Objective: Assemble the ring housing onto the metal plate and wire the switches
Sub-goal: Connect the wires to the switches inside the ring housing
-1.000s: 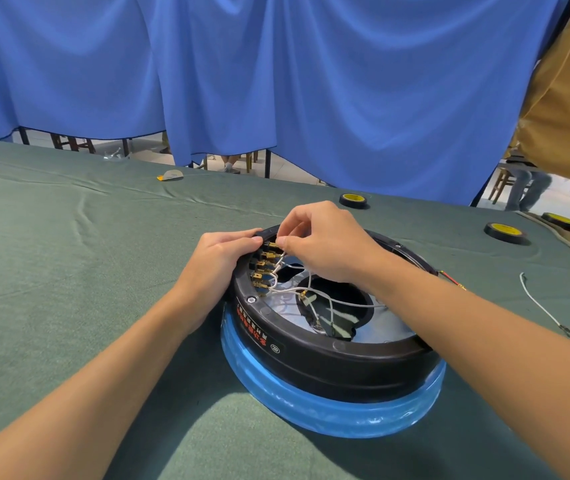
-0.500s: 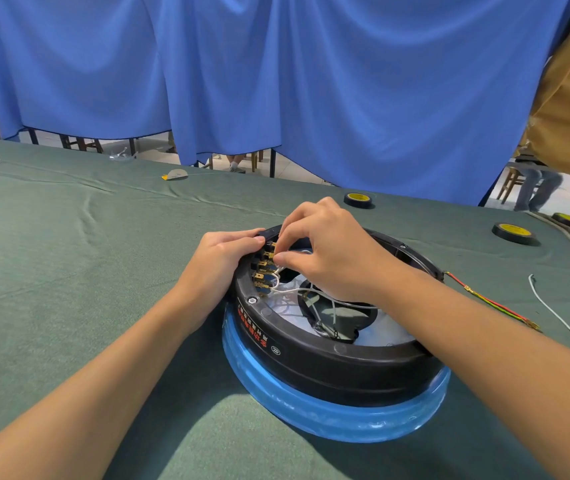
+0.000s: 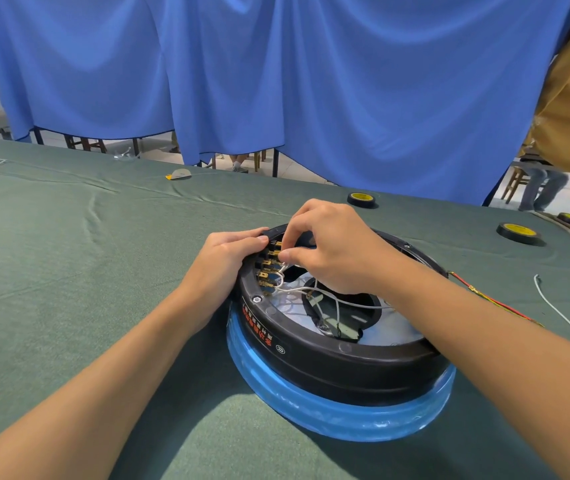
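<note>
The ring housing, black with red lettering on its outer wall, sits on the green table cloth in the centre of the head view, atop a base wrapped in blue film. The metal plate shows inside the ring as a silvery floor with a dark central opening. The left hand grips the housing's far-left rim, fingers pressed together and curled over the edge. The right hand reaches in from above, thumb and forefinger pinching a white wire at the row of brass switch terminals on the inner wall; its other fingers are curled. Further white leads trail from the terminals across the plate into the opening. A red-and-yellow lead runs out from the housing's right side, with a loose white lead lying just beyond it. Two tape rolls rest farther back.
</note>
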A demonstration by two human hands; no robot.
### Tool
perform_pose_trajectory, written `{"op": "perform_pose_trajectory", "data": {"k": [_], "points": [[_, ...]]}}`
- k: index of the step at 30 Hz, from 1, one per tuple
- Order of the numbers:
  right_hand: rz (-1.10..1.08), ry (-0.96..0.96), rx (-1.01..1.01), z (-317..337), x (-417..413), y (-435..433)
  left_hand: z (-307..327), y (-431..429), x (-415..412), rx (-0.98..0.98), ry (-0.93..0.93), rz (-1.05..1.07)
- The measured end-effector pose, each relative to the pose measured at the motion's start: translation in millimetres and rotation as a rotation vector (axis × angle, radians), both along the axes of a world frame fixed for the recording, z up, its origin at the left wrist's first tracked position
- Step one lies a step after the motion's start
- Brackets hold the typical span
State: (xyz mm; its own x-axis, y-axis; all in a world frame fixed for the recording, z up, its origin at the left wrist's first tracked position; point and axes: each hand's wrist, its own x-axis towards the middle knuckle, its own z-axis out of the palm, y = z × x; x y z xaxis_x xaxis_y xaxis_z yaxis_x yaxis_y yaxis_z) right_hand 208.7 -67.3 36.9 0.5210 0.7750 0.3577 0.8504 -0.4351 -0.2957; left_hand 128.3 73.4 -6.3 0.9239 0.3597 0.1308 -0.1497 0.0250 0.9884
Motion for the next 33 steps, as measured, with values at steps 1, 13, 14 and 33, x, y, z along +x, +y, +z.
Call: {"op": "perform_pose_trajectory", "data": {"k": [1,13,14,33], "points": [[0.008,0.007,-0.002,1,1,0,0,0,0,0.004,0.006,0.006],[0.063,0.078,-0.013,5,9,-2,1,-1,1,0.014,0.035,0.036],[0.06,0.07,-0.013,5,8,-2,0,-1,1,0.017,0.039,0.042],[0.01,-0.069,-0.021,-1,-7,9,-2,4,6,0.123,0.071,0.047]]}}
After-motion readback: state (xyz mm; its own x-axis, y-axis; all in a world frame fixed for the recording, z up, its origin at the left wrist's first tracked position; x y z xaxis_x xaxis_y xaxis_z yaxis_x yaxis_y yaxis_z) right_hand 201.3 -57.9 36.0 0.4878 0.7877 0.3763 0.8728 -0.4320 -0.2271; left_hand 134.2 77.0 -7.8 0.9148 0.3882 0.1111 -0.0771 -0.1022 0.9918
